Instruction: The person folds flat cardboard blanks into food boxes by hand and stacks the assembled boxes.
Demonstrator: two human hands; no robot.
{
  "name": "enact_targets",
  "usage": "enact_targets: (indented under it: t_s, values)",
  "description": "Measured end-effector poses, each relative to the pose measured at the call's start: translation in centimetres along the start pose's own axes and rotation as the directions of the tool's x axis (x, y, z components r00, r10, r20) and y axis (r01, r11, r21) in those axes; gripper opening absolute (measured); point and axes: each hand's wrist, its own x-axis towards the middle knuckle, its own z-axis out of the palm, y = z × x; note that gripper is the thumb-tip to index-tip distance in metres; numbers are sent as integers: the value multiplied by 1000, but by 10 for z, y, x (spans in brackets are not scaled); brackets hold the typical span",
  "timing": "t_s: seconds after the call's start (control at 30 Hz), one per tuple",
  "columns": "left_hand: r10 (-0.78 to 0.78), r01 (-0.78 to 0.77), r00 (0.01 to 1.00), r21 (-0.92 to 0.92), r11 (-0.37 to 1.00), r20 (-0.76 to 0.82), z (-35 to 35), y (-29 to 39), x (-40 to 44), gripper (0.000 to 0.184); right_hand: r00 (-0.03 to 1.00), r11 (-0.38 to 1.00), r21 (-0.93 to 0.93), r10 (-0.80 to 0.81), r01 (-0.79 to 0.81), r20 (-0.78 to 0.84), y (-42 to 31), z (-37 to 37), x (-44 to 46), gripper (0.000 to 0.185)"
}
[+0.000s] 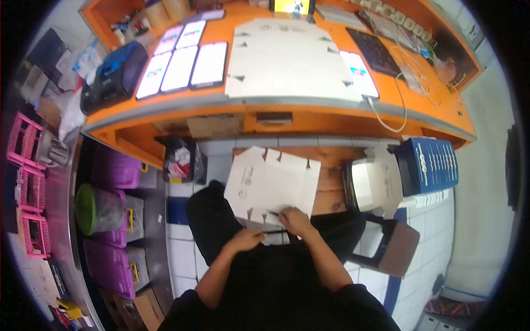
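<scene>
A flat, notched white cardboard sheet [270, 185] with small printed marks lies over a wooden surface in front of my lap. On its near edge, my right hand [297, 222] rests with the fingers bent around or against the board. My left hand [248, 240] is just below the sheet's near left corner, its fingers curled together near the edge; what they hold is too small to make out. A larger notched white sheet [281, 60] lies on the orange desk [441, 113].
Several lit phones [179, 66] lie left of the large sheet, beside a black device [118, 74]. A dark tablet [372, 51] and white cables are at the right. Below stand a blue box [428, 165], folded cardboard [376, 182], a small bin [185, 160] and purple containers [110, 267].
</scene>
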Motion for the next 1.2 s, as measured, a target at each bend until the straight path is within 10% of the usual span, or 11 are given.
enact_targets:
  t_s: [0.33,0.53,0.6,0.8,0.9,1.2]
  values:
    - [34,-38,994,-47,998,-100,4,10,-6,36,956,956,290,-35,-53,291,34,-10,22,32]
    - [35,-208,683,-149,967,-730,2,54,-5,25,988,812,570,48,-124,146,-11,-66,-12,24]
    - [10,-403,371,-152,903,-928,-10,81,1,30,990,652,745,79,-142,120,-20,-73,-19,26]
    - [312,-362,275,203,910,-909,-38,114,12,23,992,712,694,33,-106,118,-44,-86,-23,32]
    - [504,-255,364,437,863,-783,-41,122,4,20,997,827,559,71,-62,7,-65,-97,-25,42]
    - [558,-456,551,337,824,-621,-72,131,-18,11,997,977,204,-55,65,-52,-111,-129,-35,66]
